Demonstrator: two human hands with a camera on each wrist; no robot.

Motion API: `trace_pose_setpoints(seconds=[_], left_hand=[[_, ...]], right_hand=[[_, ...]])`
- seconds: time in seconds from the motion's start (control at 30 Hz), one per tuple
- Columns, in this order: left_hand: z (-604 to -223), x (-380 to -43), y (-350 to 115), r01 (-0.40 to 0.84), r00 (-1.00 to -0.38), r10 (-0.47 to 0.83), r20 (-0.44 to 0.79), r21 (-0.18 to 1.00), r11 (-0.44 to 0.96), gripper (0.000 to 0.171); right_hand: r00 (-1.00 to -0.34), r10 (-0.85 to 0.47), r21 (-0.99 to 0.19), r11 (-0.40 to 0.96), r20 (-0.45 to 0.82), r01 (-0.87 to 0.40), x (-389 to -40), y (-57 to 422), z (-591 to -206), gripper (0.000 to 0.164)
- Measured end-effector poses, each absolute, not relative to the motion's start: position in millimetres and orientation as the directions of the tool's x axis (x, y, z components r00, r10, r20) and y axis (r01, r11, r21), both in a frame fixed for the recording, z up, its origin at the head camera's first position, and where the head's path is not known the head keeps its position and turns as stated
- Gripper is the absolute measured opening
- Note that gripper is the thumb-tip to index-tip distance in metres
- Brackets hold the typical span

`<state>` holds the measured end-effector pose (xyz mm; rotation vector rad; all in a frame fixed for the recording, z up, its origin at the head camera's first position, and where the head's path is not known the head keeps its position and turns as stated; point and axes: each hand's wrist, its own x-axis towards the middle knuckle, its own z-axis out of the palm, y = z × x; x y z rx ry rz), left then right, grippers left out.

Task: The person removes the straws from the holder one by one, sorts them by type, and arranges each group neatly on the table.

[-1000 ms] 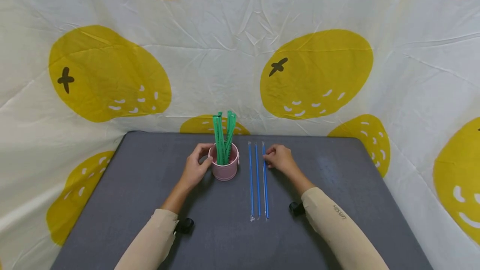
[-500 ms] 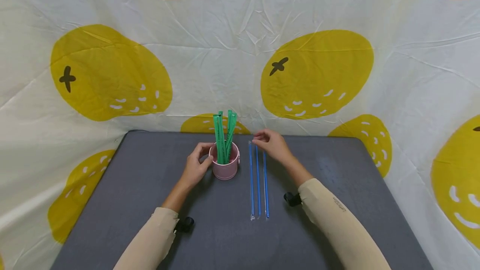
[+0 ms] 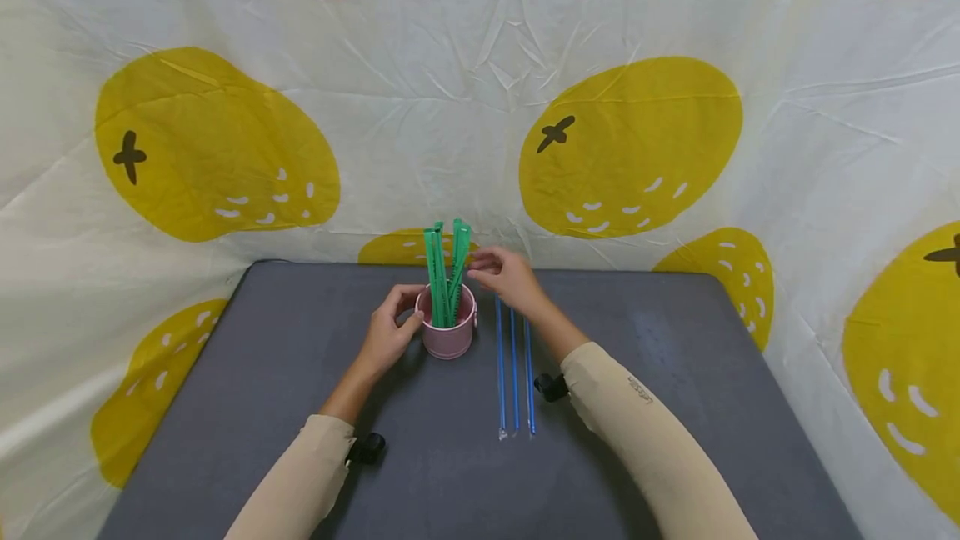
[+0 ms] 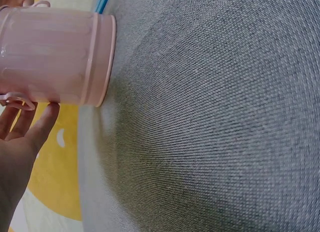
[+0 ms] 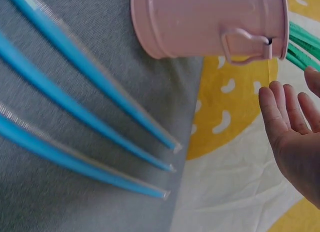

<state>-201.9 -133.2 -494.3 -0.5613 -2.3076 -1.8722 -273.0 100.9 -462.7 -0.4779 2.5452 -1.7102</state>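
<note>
A small pink bucket [image 3: 447, 343] stands upright on the table, holding several long green strips [image 3: 437, 277] with dark markings. My left hand [image 3: 391, 330] holds the bucket's left side, thumb toward me and fingers farther round; the left wrist view shows fingertips against its wall by a handle loop. Just right of the green strips' upper part is my right hand [image 3: 507, 277], fingers loosely bent, with nothing in them. In the right wrist view that hand [image 5: 296, 129] is apart from the bucket. Three blue straws [image 3: 515, 373] in clear wrappers lie side by side to the right of the bucket.
The dark grey table [image 3: 285, 373] ends behind the bucket, where a white cloth [image 3: 420, 140] with yellow fruit prints hangs. A small black camera [image 3: 551, 387] sits at the right wrist. The right forearm reaches over the table close to the straws.
My right hand has lifted off the right-hand blue straw and moved left and away from me, over the straws' far ends to the green strips. The left hand stays at the bucket.
</note>
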Motion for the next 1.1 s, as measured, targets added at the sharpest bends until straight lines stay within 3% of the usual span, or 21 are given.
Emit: trace_pose_setpoints(seconds=[0.23,0.63,0.83,1.1], left_hand=[[-494,-200,-133,0.355,-0.925,0.204,0.32,0.919,0.171,0.038],[-495,-200,-133,0.362,-0.923,0.205,0.324,0.913,0.188,0.038],[-495,-200,-133,0.361,-0.924,0.202,0.324,0.914,0.185,0.038],[-496,-200,-134,0.386,-0.914,0.211,0.346,0.901,0.196,0.039]], right_hand=[[-0.954,-0.26,-0.872,0.42,0.15,-0.252,-273,86,-460,0.031],[-0.958,-0.22,-0.872,0.415,0.182,-0.261,-274,80,-463,0.032],[-0.957,-0.197,-0.858,0.431,0.214,-0.28,-275,80,-461,0.025],[-0.957,-0.172,-0.914,0.299,0.232,-0.275,-274,83,-453,0.021]])
